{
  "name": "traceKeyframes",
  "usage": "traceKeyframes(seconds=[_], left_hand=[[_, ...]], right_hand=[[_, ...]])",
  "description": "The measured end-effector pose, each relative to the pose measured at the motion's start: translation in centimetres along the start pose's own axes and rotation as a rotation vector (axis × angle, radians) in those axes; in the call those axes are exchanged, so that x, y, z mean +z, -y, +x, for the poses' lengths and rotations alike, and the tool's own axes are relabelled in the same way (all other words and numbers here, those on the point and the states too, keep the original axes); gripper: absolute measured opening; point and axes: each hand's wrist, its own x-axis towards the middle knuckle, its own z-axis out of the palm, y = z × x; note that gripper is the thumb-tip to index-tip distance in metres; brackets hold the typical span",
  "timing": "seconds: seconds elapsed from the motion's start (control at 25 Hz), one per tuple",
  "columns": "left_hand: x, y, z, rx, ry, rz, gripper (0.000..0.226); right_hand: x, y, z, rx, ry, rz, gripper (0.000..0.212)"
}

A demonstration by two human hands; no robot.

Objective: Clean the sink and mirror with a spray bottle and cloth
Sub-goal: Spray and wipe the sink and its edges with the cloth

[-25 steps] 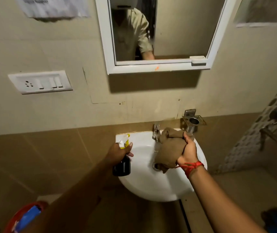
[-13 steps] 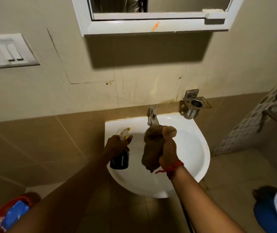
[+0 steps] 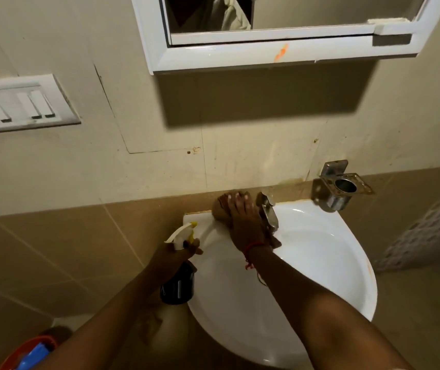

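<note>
Left of centre, left hand (image 3: pixel 180 253) wrapped tight round neck of dark spray bottle (image 3: pixel 178 283), beside left rim of white sink (image 3: pixel 347 263). Further right, right hand (image 3: pixel 242 222) flat, fingers spread, pressing brown cloth (image 3: pixel 221 209) onto sink's back ledge, just left of tap (image 3: pixel 268 212). Upper centre, mirror (image 3: pixel 293 12).

- The back ledge of the sink (image 3: pixel 328 263) is blocked left of centre by the right hand (image 3: pixel 242 222), pressed flat on a brown cloth (image 3: pixel 220 209).
- Just right of that hand, the way is barred by the steel tap (image 3: pixel 268 212).
- The far right corner is crowded by a wall-mounted steel holder (image 3: pixel 340 189).
- The left rim is taken up by the spray bottle (image 3: pixel 178 273) gripped in the left hand (image 3: pixel 177 253).
- The basin's right half is left clear.
</note>
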Motion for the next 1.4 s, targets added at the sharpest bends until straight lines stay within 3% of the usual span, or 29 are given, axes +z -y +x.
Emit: traceKeyframes(seconds=[0.08,0.16,0.28,0.4,0.48,0.6,0.68,0.76,0.8,1.0,1.12,1.2,1.28,1.4], left_hand=[[-0.4,0.6,0.4,0.013,-0.005,-0.023,0.044],[-0.8,1.1,0.7,0.034,-0.001,-0.024,0.045],[-1.1,0.9,0.3,0.003,-0.021,-0.055,0.045],[-2.2,1.1,-0.4,-0.007,-0.009,-0.071,0.04],[-3.2,1.2,-1.1,0.02,-0.016,-0.084,0.041],[-4.7,1.7,-1.5,0.023,-0.077,-0.065,0.04],[-5.5,2.2,-1.0,-0.028,-0.117,0.007,0.027],[-5.4,2.4,-0.8,-0.042,-0.115,0.017,0.029],[-5.1,2.3,-0.9,-0.029,-0.105,0.002,0.034],[-4.5,1.5,-1.7,0.024,-0.059,-0.094,0.041],[-5.5,1.5,-2.5,0.047,-0.029,-0.155,0.05],[-6.1,1.7,-3.1,0.061,-0.026,-0.169,0.055],[-6.7,2.0,-3.2,0.047,-0.049,-0.162,0.061],[-6.8,2.7,-3.9,0.038,-0.043,-0.153,0.054]], right_hand=[[1.8,-0.4,-0.7,0.002,0.184,-0.047,0.089],[1.3,-0.5,-0.8,-0.014,0.276,-0.006,0.083],[0.7,-2.7,-0.3,-0.235,0.205,-0.092,0.062],[2.3,-3.4,-1.1,-0.235,0.153,-0.08,0.062],[3.7,1.2,-2.0,-0.195,0.108,0.001,0.061],[4.6,9.5,-2.4,-0.372,0.146,0.201,0.057],[4.9,10.6,-2.0,-0.486,0.225,0.215,0.064],[5.1,8.2,-1.2,-0.578,0.234,0.129,0.062],[5.3,6.1,-0.7,-0.556,0.221,0.077,0.06],[4.2,-4.8,-2.9,-0.018,-0.008,-0.021,0.061],[5.3,-0.2,-2.1,0.345,-0.019,0.041,0.064],[4.9,4.9,-0.4,0.537,0.11,0.179,0.072],[5.5,7.7,-0.6,0.368,0.199,0.189,0.074],[5.5,8.6,-3.4,-0.124,0.302,0.201,0.069]])
